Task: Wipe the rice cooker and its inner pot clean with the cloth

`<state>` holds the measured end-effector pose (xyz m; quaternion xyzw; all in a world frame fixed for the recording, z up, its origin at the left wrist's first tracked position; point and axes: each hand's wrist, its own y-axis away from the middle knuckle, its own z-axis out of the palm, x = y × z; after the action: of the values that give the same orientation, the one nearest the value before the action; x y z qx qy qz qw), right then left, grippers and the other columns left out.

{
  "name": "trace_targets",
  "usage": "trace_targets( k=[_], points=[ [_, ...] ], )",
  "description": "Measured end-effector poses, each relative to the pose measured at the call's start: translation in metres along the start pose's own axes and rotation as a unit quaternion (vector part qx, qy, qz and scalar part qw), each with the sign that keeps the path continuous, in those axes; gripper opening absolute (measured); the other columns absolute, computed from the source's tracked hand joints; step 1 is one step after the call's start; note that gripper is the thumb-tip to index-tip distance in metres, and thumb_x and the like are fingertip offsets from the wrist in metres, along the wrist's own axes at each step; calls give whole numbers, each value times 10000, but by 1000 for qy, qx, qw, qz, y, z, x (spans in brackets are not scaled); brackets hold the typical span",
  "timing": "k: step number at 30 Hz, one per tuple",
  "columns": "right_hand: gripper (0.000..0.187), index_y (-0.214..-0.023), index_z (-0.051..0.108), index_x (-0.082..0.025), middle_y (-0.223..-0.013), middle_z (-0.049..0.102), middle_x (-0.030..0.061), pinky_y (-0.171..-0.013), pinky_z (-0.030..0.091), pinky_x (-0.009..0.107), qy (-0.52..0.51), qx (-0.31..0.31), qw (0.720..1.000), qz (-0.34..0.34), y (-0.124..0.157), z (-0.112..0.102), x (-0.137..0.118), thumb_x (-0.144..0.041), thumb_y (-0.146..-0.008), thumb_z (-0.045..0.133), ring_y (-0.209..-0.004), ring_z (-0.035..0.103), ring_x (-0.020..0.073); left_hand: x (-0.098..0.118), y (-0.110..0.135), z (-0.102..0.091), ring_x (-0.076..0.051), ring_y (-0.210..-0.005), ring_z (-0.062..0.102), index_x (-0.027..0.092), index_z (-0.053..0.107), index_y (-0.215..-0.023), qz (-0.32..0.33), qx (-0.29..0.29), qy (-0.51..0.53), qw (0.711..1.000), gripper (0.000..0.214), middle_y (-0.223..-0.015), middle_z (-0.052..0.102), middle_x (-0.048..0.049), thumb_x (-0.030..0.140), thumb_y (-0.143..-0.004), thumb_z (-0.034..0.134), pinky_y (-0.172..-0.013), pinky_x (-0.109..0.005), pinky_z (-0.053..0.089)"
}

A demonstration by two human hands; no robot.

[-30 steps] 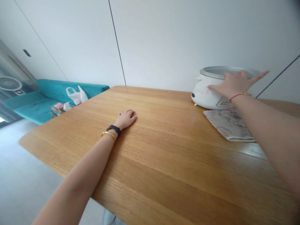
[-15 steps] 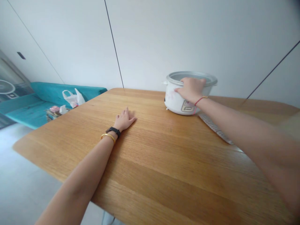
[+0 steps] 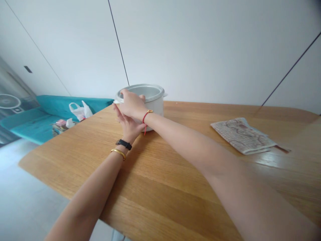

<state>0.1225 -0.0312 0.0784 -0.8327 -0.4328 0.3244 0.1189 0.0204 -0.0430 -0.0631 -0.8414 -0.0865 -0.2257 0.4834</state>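
Note:
A white rice cooker with a silver rim and no lid stands on the wooden table near its far left side. My right hand is closed over the cooker's near rim, gripping it. My left hand is raised off the table with fingers stretched out, its palm against the cooker's front side below my right hand. A black band and a gold bangle sit on my left wrist; a red string is on my right.
A folded patterned cloth lies on the table at the right. A teal sofa with a white plastic bag stands beyond the table's left end. A fan is at far left. White wall panels rise behind.
My right hand has dragged the rice cooker leftward across the table, away from the cloth. My left hand has lifted off the tabletop and come up against the cooker.

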Motion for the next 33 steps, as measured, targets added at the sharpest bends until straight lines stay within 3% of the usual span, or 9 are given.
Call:
trace_targets(
  k=[5,8,11,13,15,18,21,26,33],
  points=[
    [594,-1533,398,-211,-1385,677,26,-1182,346,412,-93,46,994,-41,-3,3,3,-297,-959,526,-1308,567,221,21,-9,-22,-462,-1571,-222,144,-53,-1669,1,31,-106,994,1536,-1726,-136,-259,824,-577,787,-1203,-757,-59],
    [633,-1602,319,-295,-1475,601,-4,-1229,321,420,-77,163,983,-25,11,1,24,-244,-983,446,-1430,442,224,47,-14,-25,-468,-1583,-178,226,6,-1684,3,-22,-188,982,1316,-1750,-19,-208,766,-725,727,-1186,-798,-29],
    [646,-1625,276,-228,-1590,464,101,-1245,270,564,-40,241,969,31,36,3,55,-261,-990,387,-1510,341,283,75,-19,-25,-495,-1589,-102,359,95,-1677,30,-106,-251,962,1070,-1753,108,-121,633,-838,698,-1151,-850,44],
    [645,-1600,311,-202,-1618,410,151,-1234,227,656,2,216,970,109,58,7,80,-337,-979,422,-1516,323,325,88,-24,-26,-519,-1582,-42,404,129,-1667,63,-143,-263,952,1045,-1742,157,-96,555,-831,739,-1145,-856,64],
    [655,-1549,388,-199,-1605,419,178,-1200,158,764,49,128,971,195,81,9,106,-415,-940,499,-1507,325,376,91,-29,-28,-525,-1567,42,428,150,-1659,84,-161,-265,947,1049,-1721,197,-93,497,-816,770,-1159,-838,64],
    [632,-1484,479,-186,-1580,442,214,-1129,73,865,107,4,957,271,114,8,145,-471,-924,546,-1503,314,432,81,-39,-32,-523,-1523,151,449,185,-1644,78,-169,-282,941,1047,-1665,257,-108,455,-794,795,-1160,-815,108],
    [601,-1476,501,-171,-1555,470,232,-1122,42,869,153,-36,939,308,144,1,181,-484,-963,511,-1490,341,435,61,-52,-38,-522,-1482,208,449,230,-1629,61,-172,-316,931,1044,-1613,294,-132,460,-767,817,-1133,-781,203],
    [572,-1486,502,-188,-1548,502,203,-1123,70,869,179,-60,932,308,178,-6,213,-494,-1004,461,-1469,384,399,26,-73,-58,-524,-1416,279,397,291,-1619,53,-180,-343,921,1022,-1573,305,-183,493,-756,831,-1078,-745,290],
    [518,-1443,546,-206,-1539,526,171,-1126,71,872,189,-75,951,234,187,-2,213,-480,-1018,434,-1437,420,382,-3,-95,-87,-474,-1405,259,379,245,-1637,3,-214,-374,903,990,-1593,262,-155,491,-827,803,-1070,-702,373]
  ],
)
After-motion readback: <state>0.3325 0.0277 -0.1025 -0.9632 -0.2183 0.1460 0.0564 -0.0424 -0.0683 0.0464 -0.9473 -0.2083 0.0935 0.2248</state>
